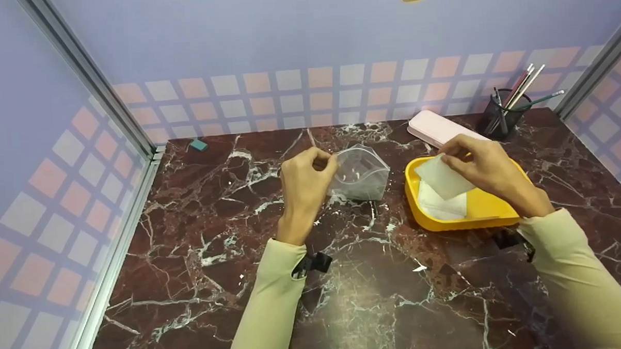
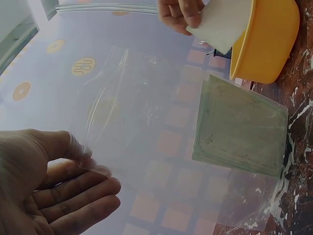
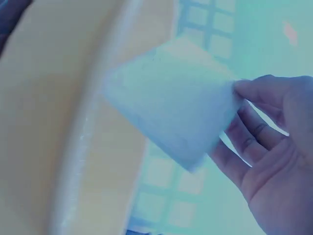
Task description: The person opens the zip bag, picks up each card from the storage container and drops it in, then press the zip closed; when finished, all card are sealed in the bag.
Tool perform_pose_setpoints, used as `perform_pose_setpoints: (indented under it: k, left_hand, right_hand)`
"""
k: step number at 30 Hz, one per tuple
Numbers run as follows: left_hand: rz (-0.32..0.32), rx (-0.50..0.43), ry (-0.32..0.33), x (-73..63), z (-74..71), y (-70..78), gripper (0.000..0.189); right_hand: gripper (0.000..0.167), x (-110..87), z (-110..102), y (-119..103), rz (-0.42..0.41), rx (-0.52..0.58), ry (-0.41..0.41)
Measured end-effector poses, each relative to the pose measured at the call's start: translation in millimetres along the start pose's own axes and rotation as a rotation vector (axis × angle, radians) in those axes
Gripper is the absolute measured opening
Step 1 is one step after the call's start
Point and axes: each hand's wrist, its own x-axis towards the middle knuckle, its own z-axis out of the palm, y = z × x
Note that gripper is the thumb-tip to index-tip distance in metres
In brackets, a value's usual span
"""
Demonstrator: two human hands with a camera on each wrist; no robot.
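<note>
My left hand point(image 1: 306, 179) pinches the top edge of a clear zip bag point(image 1: 360, 160) between thumb and forefinger, and the bag's mouth gapes. Inside the bag, a small stack of thin square greenish see-through sheets point(image 2: 239, 129) shows in the left wrist view. Over on the right, my right hand point(image 1: 478, 163) pinches a pale square sheet point(image 1: 442, 179) by one corner, with thumb on one face. That sheet hangs tilted above a yellow tray point(image 1: 420, 217). White squares point(image 1: 441, 206) lie in the tray's left part, partly covered by the sheet in the head view.
Behind the tray lies a pink case point(image 1: 440, 126). A black mesh cup point(image 1: 502, 116) with pencils stands in the back right corner. A small teal block point(image 1: 198, 145) sits at the back left, and a white scrap point(image 1: 420, 268) lies on the dark marbled table point(image 1: 232, 306). Panels enclose the table.
</note>
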Motion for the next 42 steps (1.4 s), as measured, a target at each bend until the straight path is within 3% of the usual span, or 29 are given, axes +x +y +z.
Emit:
perform_pose_setpoints:
  k: [3, 12, 18, 29, 37, 42]
  left_hand:
    - [-0.004, -0.001, -0.005, -0.1, -0.1, 0.2, 0.010]
    - [-0.001, -0.002, -0.007, -0.6, -0.1, 1.0, 0.010]
    - [-0.012, -0.018, -0.015, -0.9, 0.1, 1.4, 0.011]
    - [-0.010, -0.015, -0.016, -0.7, -0.3, 0.9, 0.010]
    - [-0.017, -0.007, -0.015, -0.8, -0.4, 1.2, 0.010]
    - [-0.028, -0.012, -0.019, -0.5, -0.7, 2.1, 0.010]
  right_hand:
    - [0.008, 3.2, -7, -16, -0.033, -0.021, 0.085]
    - [0.018, 11.4, -16, -58, -0.240, 0.039, 0.259]
    - [0.021, 14.6, -15, -79, -0.289, 0.096, 0.373]
    - [0.023, 20.2, -6, -110, -0.309, 0.356, 0.445]
    - [0.021, 25.6, 12, -119, -0.321, 0.403, 0.454]
    - [0.017, 26.6, 21, -118, -0.282, 0.418, 0.447]
